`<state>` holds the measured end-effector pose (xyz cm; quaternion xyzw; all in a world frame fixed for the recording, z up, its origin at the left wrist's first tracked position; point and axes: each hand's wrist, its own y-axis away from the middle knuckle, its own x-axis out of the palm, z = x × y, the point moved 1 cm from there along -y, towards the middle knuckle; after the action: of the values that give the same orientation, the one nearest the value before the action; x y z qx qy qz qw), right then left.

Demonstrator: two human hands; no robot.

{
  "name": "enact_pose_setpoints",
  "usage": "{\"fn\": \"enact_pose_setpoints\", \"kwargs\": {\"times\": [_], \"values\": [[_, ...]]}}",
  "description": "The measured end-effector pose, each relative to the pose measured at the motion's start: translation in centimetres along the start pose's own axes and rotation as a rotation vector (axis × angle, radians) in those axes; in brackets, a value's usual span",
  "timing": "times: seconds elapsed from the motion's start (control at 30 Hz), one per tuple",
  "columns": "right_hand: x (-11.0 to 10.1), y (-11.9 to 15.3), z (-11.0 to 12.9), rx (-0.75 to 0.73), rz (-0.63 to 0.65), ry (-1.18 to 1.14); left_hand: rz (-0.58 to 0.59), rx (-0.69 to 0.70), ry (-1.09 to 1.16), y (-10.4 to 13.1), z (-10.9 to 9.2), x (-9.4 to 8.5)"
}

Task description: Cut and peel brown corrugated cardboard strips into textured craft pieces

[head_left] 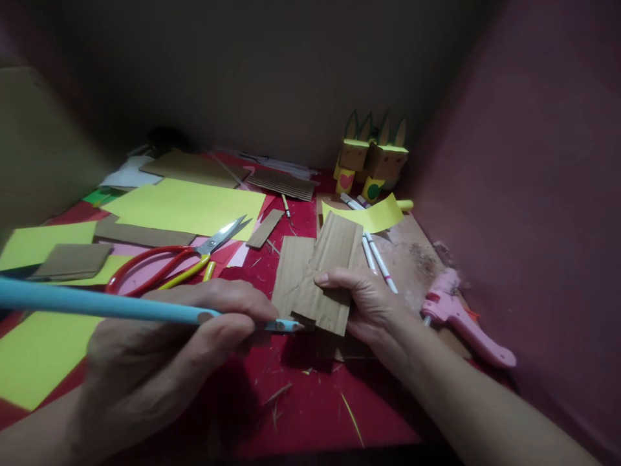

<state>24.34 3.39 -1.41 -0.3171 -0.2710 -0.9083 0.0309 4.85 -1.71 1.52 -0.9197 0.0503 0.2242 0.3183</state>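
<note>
My left hand (165,362) is closed around a light blue pencil (116,305), whose tip points right and lies close to the lower edge of the cardboard pieces. My right hand (371,304) pinches a brown cardboard strip (334,265), thumb on top and fingers hidden beneath. Under and left of that strip is a second cardboard piece (291,268), partly overlapped by it. Whether the pencil tip touches the cardboard cannot be made out.
Red-handled scissors (211,246) lie open on yellow paper (184,204) at the left. Markers (381,259), a curved yellow strip (383,217) and a pink glue gun (460,317) are at the right. Small cardboard figures (373,158) stand behind, near the wall.
</note>
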Motion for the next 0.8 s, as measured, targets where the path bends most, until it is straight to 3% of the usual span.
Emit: {"fn": "enact_pose_setpoints", "kwargs": {"times": [0.13,0.3,0.57,0.8], "values": [[0.2,0.1,0.0,-0.018,0.026,0.029,0.056,0.138,-0.071,-0.4,-0.2,0.4],[0.2,0.1,0.1,-0.048,0.043,0.052,0.176,0.209,-0.095,-1.0,-0.5,0.8],[0.1,0.0,0.0,-0.063,0.049,0.073,0.226,0.228,-0.158,-0.8,-0.3,1.0],[0.0,0.1,0.0,-0.044,0.038,0.074,0.18,0.097,-0.122,-0.4,-0.6,1.2]]}}
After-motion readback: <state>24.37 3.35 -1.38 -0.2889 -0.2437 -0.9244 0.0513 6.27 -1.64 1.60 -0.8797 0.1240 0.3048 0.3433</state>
